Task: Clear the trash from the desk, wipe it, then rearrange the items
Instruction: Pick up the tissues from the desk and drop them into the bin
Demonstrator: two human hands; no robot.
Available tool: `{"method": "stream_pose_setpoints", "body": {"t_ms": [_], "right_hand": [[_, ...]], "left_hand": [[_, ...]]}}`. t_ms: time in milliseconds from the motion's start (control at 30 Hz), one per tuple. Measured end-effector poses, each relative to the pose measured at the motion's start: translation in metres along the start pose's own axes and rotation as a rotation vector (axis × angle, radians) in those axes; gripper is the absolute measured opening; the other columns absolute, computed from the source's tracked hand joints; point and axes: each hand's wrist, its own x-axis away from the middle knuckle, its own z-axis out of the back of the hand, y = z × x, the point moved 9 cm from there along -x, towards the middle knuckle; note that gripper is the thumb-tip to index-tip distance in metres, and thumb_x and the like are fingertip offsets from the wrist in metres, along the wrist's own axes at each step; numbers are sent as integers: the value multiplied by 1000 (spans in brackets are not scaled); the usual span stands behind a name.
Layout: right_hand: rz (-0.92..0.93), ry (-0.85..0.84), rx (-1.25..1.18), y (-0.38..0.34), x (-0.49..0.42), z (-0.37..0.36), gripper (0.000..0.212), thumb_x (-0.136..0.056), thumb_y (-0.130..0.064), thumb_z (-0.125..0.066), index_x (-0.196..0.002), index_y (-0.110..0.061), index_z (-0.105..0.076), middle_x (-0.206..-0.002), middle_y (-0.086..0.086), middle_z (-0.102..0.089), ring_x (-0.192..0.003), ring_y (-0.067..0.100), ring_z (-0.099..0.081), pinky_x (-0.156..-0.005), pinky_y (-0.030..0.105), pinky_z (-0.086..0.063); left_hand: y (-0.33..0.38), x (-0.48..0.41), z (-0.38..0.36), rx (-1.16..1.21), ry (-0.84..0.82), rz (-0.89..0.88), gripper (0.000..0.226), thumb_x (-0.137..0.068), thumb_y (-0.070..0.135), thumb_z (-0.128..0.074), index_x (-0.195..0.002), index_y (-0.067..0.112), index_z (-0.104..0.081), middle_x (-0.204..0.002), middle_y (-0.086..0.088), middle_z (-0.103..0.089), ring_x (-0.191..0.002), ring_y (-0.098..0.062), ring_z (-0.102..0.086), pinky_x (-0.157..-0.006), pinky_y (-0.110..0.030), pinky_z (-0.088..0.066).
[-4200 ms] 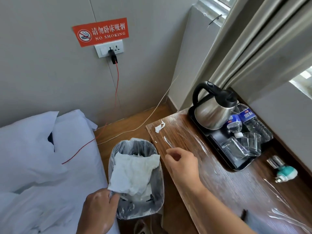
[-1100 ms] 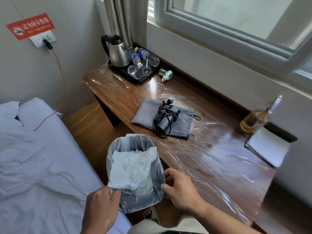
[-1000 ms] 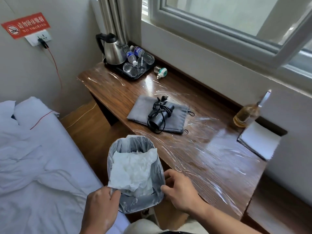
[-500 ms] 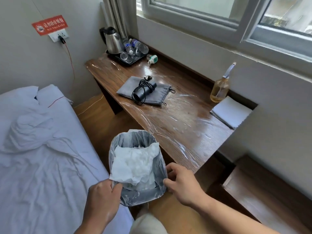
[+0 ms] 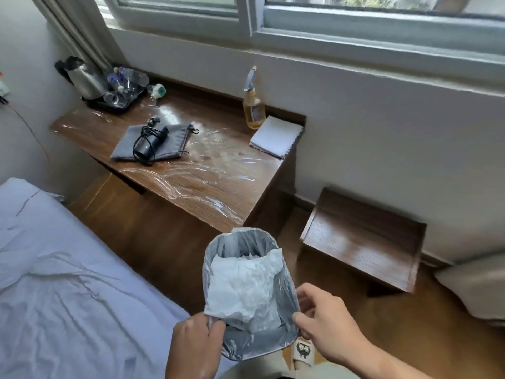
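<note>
I hold a small trash bin (image 5: 284,333) lined with a clear bag, off the desk's right end, above the floor. Crumpled white tissue (image 5: 240,285) fills it and drapes over its near rim. My left hand (image 5: 195,346) grips the near left rim, pinching the tissue. My right hand (image 5: 328,326) grips the right rim. On the wooden desk (image 5: 207,187) lie a black hair dryer (image 5: 149,142) on a grey pouch (image 5: 175,144), a spray bottle (image 5: 254,108) and a folded white cloth (image 5: 276,135).
A kettle (image 5: 82,77), water bottles and glasses sit on a black tray (image 5: 101,103) at the desk's far left, a small teal plug-in device (image 5: 158,91) beside it. A low wooden stool (image 5: 360,239) stands right of the desk. The bed (image 5: 68,283) lies on the left.
I have moved with the bin from the desk's left end, along its front, to past its right end. My right hand left the desk top and took hold of the bin's rim.
</note>
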Motion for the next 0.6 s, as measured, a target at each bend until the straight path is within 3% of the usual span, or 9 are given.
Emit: {"method": "stream_pose_setpoints", "body": {"t_ms": [100, 167, 233, 367, 500, 600], "right_hand": [[-59, 88, -38, 34, 21, 30, 22, -70, -26, -61, -91, -30, -67, -85, -8, -72, -66, 10, -63, -66, 33, -59], [-106, 157, -95, 54, 35, 50, 17, -75, -19, -64, -89, -28, -67, -84, -8, -72, -66, 12, -63, -65, 30, -58], [-141, 243, -155, 71, 46, 69, 18, -77, -11, -64, -86, -26, -67, -81, -7, -72, -62, 11, -61, -62, 28, -55], [-216, 424, -274, 105, 71, 104, 23, -78, -4, -63, -85, -25, -67, -78, -4, -73, -54, 6, -58, -61, 31, -54], [-291, 591, -342, 138, 97, 137, 23, -84, -10, -65, -89, -32, -67, -82, -13, -74, -65, 7, -66, -60, 25, -55], [-347, 713, -411, 164, 118, 161, 23, -85, -7, -64, -87, -30, -66, -78, -13, -72, -57, 9, -61, -52, 23, -49]], "left_hand": [[44, 1, -20, -34, -91, -111, 41, -93, 29, -58, -57, 24, -40, -56, 6, -41, -58, -11, -42, -57, -24, -34], [83, 1, -29, -95, -112, -209, 44, -92, 27, -60, -54, 21, -37, -54, 6, -37, -67, -21, -50, -65, -28, -30], [113, -2, -44, -98, -156, -287, 47, -90, 24, -62, -51, 19, -37, -53, 8, -37, -65, -20, -54, -67, -29, -29], [180, -6, -72, -110, -222, -500, 43, -88, 22, -64, -51, 18, -44, -53, 9, -44, -56, -11, -41, -64, -29, -30], [247, -1, -108, -139, -297, -715, 43, -86, 17, -65, -48, 16, -44, -52, 1, -51, -49, -14, -40, -56, -31, -26], [300, 12, -133, -156, -343, -864, 46, -86, 16, -65, -46, 13, -42, -49, -1, -51, -49, -16, -46, -49, -27, -27]]}}
